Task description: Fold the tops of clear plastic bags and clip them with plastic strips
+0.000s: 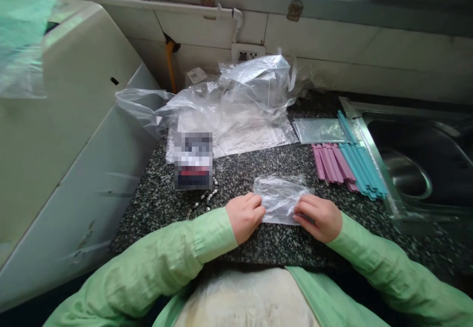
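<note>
A small clear plastic bag (283,196) lies on the speckled dark countertop in front of me. My left hand (247,216) grips its left edge with the fingers curled in. At the right edge, my right hand (320,217) pinches the bag between thumb and fingers. To the right lie several pink plastic strips (332,163) and several teal plastic strips (364,169), gathered side by side. Behind them is a flat clear bag (320,130). A blurred-out card or packet (193,161) sits left of my hands, with a beaded chain (212,191) beside it.
A large heap of clear plastic bags (236,105) covers the back of the counter below a wall socket (248,51). A metal sink (406,174) borders the right side. A pale appliance panel (74,120) stands along the left.
</note>
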The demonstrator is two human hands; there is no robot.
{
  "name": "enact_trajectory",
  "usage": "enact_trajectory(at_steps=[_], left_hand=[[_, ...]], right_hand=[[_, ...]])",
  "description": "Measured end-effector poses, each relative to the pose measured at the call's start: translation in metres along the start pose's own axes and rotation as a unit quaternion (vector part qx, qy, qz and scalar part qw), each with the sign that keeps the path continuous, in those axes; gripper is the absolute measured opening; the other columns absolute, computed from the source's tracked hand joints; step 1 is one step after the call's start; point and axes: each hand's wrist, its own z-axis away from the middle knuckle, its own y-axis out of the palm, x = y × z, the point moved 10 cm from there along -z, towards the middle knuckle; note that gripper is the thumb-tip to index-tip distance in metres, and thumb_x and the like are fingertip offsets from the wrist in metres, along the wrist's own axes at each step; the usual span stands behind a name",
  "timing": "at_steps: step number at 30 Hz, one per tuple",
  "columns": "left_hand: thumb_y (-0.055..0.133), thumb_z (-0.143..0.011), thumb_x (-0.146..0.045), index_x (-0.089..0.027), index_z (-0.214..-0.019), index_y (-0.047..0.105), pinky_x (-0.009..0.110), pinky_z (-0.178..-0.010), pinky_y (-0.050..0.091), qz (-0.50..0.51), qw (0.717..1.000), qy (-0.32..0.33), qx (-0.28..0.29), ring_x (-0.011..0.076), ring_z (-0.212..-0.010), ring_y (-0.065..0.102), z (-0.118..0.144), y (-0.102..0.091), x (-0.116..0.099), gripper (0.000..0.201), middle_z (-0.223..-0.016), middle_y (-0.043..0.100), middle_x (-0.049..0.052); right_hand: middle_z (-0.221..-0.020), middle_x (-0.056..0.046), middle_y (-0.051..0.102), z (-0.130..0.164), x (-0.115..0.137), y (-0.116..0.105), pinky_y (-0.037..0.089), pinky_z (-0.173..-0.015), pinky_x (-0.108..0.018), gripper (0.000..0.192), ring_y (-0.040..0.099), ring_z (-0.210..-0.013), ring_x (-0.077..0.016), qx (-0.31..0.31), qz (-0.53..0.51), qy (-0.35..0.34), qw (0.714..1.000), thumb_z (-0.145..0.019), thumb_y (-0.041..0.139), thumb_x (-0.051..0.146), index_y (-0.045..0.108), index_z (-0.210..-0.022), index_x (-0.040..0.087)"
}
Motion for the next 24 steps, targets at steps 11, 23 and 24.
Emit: enact_trajectory(at_steps=[11,23,24], left_hand=[[0.04,-0.084,-0.022,-0.015,-0.078,0.054,0.029,-0.062,0.04,-0.065,0.996,0.049,-0.041,0.0166,-0.07,0.046,0.021,-0.001,-0.007,0.017,-0.077,0.053,0.006],[0.036,-0.084,-0.016,-0.015,-0.065,0.053,0.027,-0.055,0.038,-0.11,0.978,0.096,-0.147,0.0141,-0.059,0.043,0.033,-0.015,-0.025,0.025,-0.063,0.049,0.005],[0.038,-0.083,-0.018,-0.015,-0.067,0.054,0.027,-0.056,0.039,-0.108,0.979,0.086,-0.148,0.0141,-0.061,0.044,0.034,-0.017,-0.023,0.023,-0.065,0.05,0.005]], right_hand=[[-0.071,-0.004,0.056,0.023,0.008,-0.011,0.04,-0.061,-0.025,0.012,0.048,-0.067,-0.0135,-0.049,0.024,0.01,0.998,-0.081,0.048,0.025,0.055,-0.077,0.017],[-0.069,-0.006,0.056,0.028,0.044,-0.013,0.029,-0.061,-0.029,0.019,0.042,-0.068,-0.0153,-0.104,0.23,-0.011,0.967,-0.082,0.048,0.027,0.06,-0.074,0.015],[-0.067,-0.006,0.055,0.028,0.041,-0.014,0.028,-0.06,-0.029,0.02,0.041,-0.067,-0.0152,-0.104,0.243,-0.007,0.964,-0.083,0.047,0.027,0.06,-0.071,0.015]])
